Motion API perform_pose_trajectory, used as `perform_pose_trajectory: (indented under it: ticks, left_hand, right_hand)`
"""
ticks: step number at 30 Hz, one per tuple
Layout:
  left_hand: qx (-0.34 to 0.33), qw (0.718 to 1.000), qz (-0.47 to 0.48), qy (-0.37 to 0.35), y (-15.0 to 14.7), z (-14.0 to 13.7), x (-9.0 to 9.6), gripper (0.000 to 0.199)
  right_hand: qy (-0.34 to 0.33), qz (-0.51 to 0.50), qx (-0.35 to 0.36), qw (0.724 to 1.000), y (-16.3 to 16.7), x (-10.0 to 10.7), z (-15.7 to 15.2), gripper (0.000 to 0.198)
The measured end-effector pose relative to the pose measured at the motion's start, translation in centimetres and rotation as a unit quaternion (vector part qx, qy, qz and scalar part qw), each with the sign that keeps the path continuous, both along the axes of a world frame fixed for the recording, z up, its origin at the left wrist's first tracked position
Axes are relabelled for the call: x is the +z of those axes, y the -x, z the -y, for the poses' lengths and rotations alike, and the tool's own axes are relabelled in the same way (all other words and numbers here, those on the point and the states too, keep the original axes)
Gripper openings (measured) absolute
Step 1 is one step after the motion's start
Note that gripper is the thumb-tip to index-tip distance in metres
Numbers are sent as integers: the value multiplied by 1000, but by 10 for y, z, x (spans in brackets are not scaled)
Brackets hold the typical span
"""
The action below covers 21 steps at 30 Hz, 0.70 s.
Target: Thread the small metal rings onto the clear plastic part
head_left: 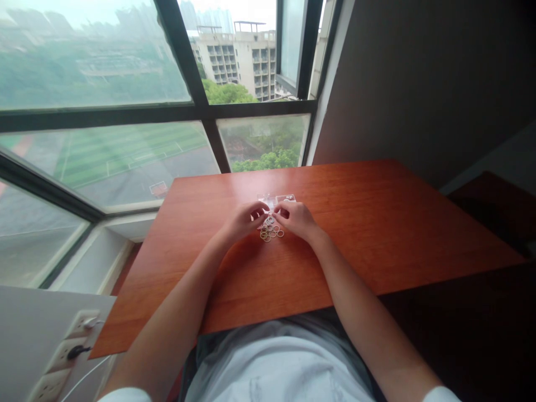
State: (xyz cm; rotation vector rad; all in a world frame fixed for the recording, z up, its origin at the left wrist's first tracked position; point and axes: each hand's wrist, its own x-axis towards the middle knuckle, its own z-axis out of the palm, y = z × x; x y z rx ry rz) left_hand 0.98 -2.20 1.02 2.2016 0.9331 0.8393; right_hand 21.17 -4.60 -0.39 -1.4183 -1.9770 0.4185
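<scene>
My left hand (246,219) and my right hand (296,216) almost meet over the middle of the wooden table (377,223). Thumb and fingers of each are pinched together. Something tiny and pale seems to lie between the fingertips, too small to make out. Just below the fingers is a loose cluster of several thin, pale yellowish rings (280,233), some overlapping. Behind the fingertips sits a small clear plastic box (288,197), partly hidden by my hands, with little bits in it that I cannot identify.
Large dark-framed windows (205,111) rise past the table's far and left edges, with one pane (291,50) swung outward. Wall sockets (69,353) with plugs and a white cable (86,377) are at the lower left. A dark grey wall (410,84) stands on the right.
</scene>
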Motion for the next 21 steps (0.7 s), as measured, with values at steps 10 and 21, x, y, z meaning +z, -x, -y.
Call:
perform_pose_trajectory:
  ticks: [10,21]
  left_hand:
    - [9,999,-31,-9,-1,-2,-3,15]
    - [225,973,-26,-50,20,-18,-10,16]
  right_hand:
    - [24,23,1,999,1,7,3,13]
    - [85,106,-116,984,-11,4,0,15]
